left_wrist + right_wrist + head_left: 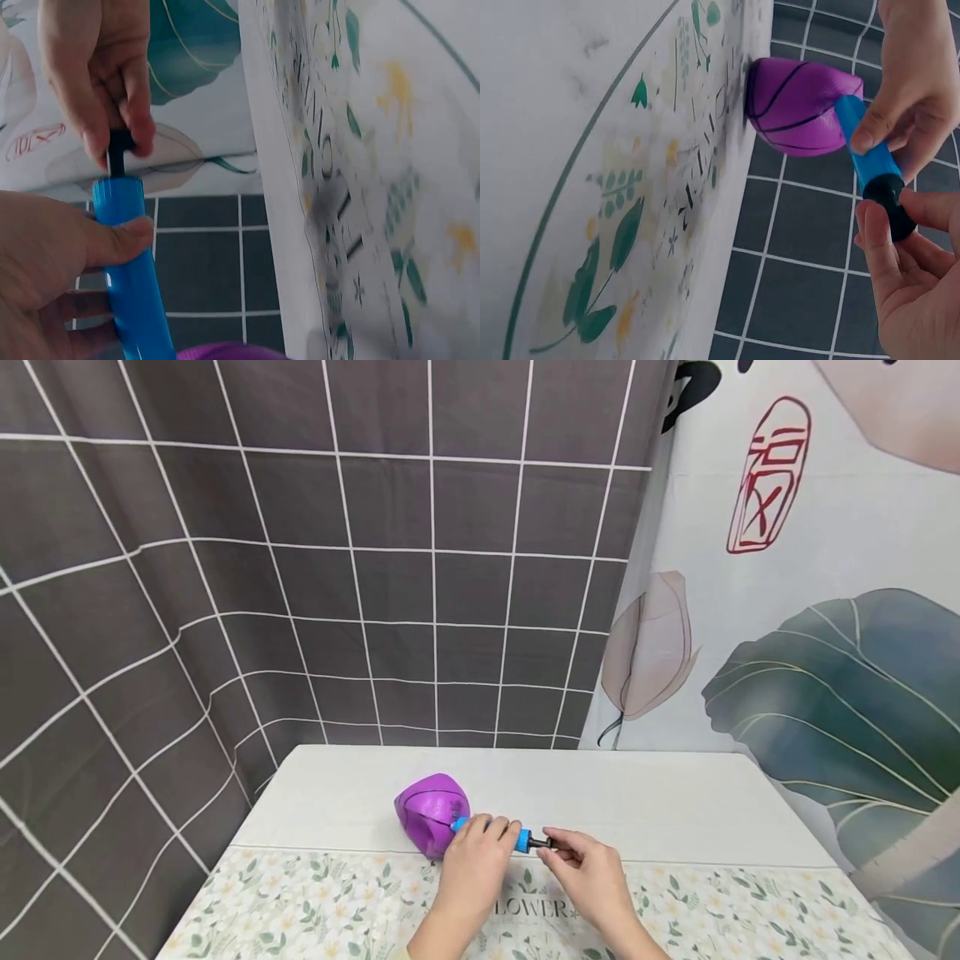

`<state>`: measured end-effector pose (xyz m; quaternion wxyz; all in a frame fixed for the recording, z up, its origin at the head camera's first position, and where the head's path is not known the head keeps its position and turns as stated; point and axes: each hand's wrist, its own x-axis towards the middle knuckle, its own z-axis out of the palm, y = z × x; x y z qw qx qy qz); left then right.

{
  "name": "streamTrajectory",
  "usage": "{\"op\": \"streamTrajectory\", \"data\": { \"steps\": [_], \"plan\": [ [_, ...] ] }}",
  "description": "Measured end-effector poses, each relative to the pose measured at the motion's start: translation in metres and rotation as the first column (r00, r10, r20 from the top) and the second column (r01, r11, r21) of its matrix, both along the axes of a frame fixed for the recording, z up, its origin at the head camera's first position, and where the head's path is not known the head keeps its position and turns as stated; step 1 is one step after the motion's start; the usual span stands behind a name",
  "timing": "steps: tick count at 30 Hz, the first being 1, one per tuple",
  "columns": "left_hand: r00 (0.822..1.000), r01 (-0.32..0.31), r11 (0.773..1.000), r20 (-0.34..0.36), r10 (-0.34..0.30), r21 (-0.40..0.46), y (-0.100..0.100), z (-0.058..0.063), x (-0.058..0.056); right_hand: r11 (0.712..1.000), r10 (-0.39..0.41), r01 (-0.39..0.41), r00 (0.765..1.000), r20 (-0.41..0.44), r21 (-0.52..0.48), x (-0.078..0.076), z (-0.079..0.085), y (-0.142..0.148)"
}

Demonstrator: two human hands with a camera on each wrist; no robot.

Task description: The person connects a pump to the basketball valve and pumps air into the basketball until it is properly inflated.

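A purple ball [429,806], caved in and creased, rests on the table left of both hands. Black seam lines like a basketball's cross it in the right wrist view. My left hand [476,858] grips the blue barrel of a hand pump [133,279], thumb along one side and fingers round the other. The pump's far end meets the ball, and that joint is mostly hidden by my left hand. With fingertips and thumb, my right hand [588,870] pinches the pump's black handle [542,842]. A short length of black rod shows between handle and barrel.
Under the hands lies a white table [645,802] with a floral cloth [300,902] over its near part. A dark curtain with a white grid [390,585] hangs behind and to the left. A leaf-patterned curtain [750,635] hangs at the right.
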<state>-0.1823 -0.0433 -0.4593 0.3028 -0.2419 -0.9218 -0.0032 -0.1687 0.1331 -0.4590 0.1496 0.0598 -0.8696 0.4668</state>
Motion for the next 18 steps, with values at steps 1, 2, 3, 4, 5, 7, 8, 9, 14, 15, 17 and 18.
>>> {"op": "streamTrajectory", "data": {
  "steps": [1,2,3,4,5,7,8,9,14,15,17,18],
  "plan": [
    [1.0,0.002,1.0,0.016,-0.003,0.011,-0.001,-0.001,-0.001,1.0,-0.002,0.002,1.0,0.015,-0.006,0.0,0.0,0.001],
    [1.0,0.003,1.0,0.029,-0.003,0.021,-0.003,-0.002,-0.002,1.0,-0.001,0.001,1.0,0.021,-0.006,0.0,0.0,0.003],
    [0.999,0.0,0.999,0.044,-0.001,0.032,-0.005,-0.002,-0.003,1.0,-0.006,0.006,1.0,0.028,-0.005,-0.001,0.0,0.005],
    [0.999,-0.004,0.999,0.053,0.002,0.044,-0.007,-0.002,-0.005,1.0,-0.013,0.013,0.999,0.03,-0.001,-0.002,0.001,0.008],
    [0.998,-0.011,0.999,0.059,0.008,0.052,-0.01,-0.002,-0.006,1.0,-0.022,0.023,0.999,0.032,-0.006,-0.002,0.002,0.011],
    [0.998,-0.028,0.998,0.066,0.024,0.065,-0.014,-0.001,-0.009,0.999,-0.047,0.047,0.999,0.025,0.006,-0.004,0.003,0.02],
    [0.997,-0.037,0.997,0.069,0.032,0.071,-0.016,-0.001,-0.01,0.998,-0.061,0.061,0.998,0.022,0.007,-0.004,0.004,0.025],
    [0.997,-0.044,0.996,0.072,0.038,0.079,-0.017,0.0,-0.011,0.997,-0.078,0.078,0.997,0.025,0.006,-0.004,0.005,0.03],
    [0.995,-0.051,0.994,0.087,0.043,0.1,-0.022,0.001,-0.015,0.992,-0.121,0.121,0.992,0.029,0.019,-0.002,0.01,0.049],
    [0.995,-0.05,0.994,0.086,0.041,0.1,-0.022,0.001,-0.015,0.992,-0.124,0.123,0.992,0.027,0.021,-0.001,0.01,0.051],
    [0.996,-0.051,0.994,0.079,0.043,0.096,-0.022,0.001,-0.015,0.992,-0.125,0.124,0.992,0.025,0.014,-0.002,0.011,0.052],
    [0.997,-0.05,0.995,0.071,0.044,0.088,-0.022,0.001,-0.015,0.992,-0.122,0.122,0.992,0.02,0.011,-0.002,0.011,0.052]
  ]
}}
